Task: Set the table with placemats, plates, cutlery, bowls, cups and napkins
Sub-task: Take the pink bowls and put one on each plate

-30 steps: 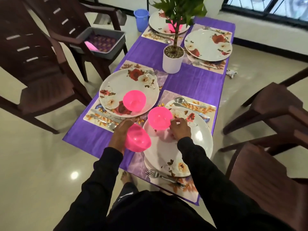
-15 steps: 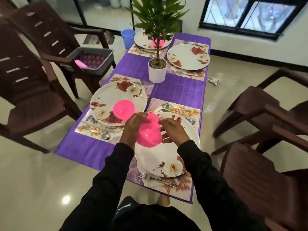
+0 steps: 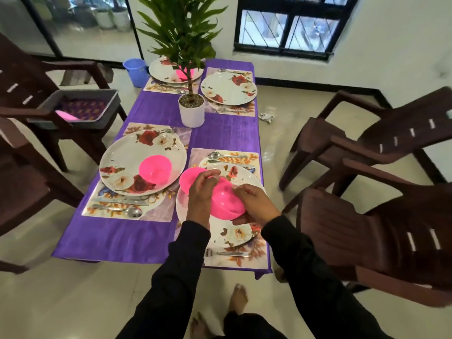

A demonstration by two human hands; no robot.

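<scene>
Both of my hands are on one pink bowl (image 3: pixel 226 204), held tipped above the near right plate (image 3: pixel 220 231). Left hand (image 3: pixel 201 194) curls over its far rim, fingers bent round the edge; right hand (image 3: pixel 256 204) cups it from the side and underneath, thumb on top, fingers wrapped below. Just past my left fingers a second pink bowl (image 3: pixel 189 178) sits on the far edge of that same plate, partly hidden behind my hand. Left of my left hand, another plate (image 3: pixel 127 162) on its placemat (image 3: pixel 156 216) carries a third pink bowl (image 3: pixel 155 168), with a spoon (image 3: pixel 132 212) and other cutlery lying along its near side. Under my wrists a fork (image 3: pixel 227 253) rests on the mat's near strip; beyond my hands a spoon (image 3: pixel 220 155) lies past the plate. Farther off stands a white potted plant (image 3: pixel 191 111) on the purple tablecloth (image 3: pixel 225 135), with two more plates behind it, the left one holding a pink bowl (image 3: pixel 183 73)
</scene>
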